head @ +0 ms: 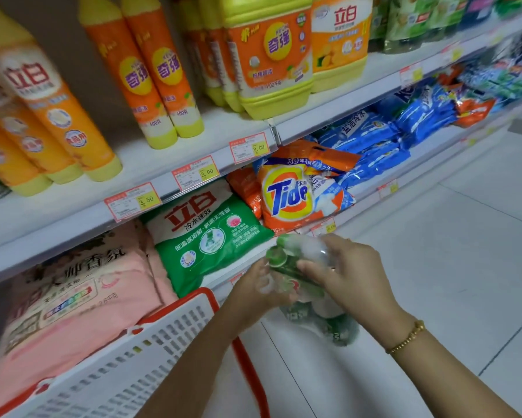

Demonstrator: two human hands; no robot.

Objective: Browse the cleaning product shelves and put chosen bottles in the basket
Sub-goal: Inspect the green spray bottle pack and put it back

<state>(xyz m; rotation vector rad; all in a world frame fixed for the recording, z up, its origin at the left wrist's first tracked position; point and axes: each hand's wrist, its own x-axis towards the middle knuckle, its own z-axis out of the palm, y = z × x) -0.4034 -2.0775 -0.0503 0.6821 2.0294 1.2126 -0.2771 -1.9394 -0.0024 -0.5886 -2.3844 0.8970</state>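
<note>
Holding a clear-wrapped pack of green-capped bottles (pixel 296 276) in front of the lower shelf, you have both hands on it in the head view. Your right hand (pixel 353 273) curls over the top of the pack, its fingers clasped round the wrap near the caps. Your left hand (pixel 253 288) grips it from the left side, though the glossy wrap blurs its fingertips. The pack tilts, caps up towards the shelf, and sits over the pale tiled floor (pixel 465 236), just to the right of the white slotted plastic basket with a red rim (pixel 151 351), not inside it. Your left forearm crosses the basket's far corner. A gold bead bracelet (pixel 407 337) circles your right wrist.

Behind the pack, the lower shelf carries a pink detergent bag (pixel 78 297), a green and white detergent bag (pixel 205 236), an orange Tide bag (pixel 290 197) and blue packets (pixel 374 140). The white upper shelf (pixel 193 152) bears tall orange dish-soap bottles with yellow bases (pixel 151 76) and an orange and yellow jug (pixel 268 55), with red-edged price tags (pixel 195 171) along its edge.
</note>
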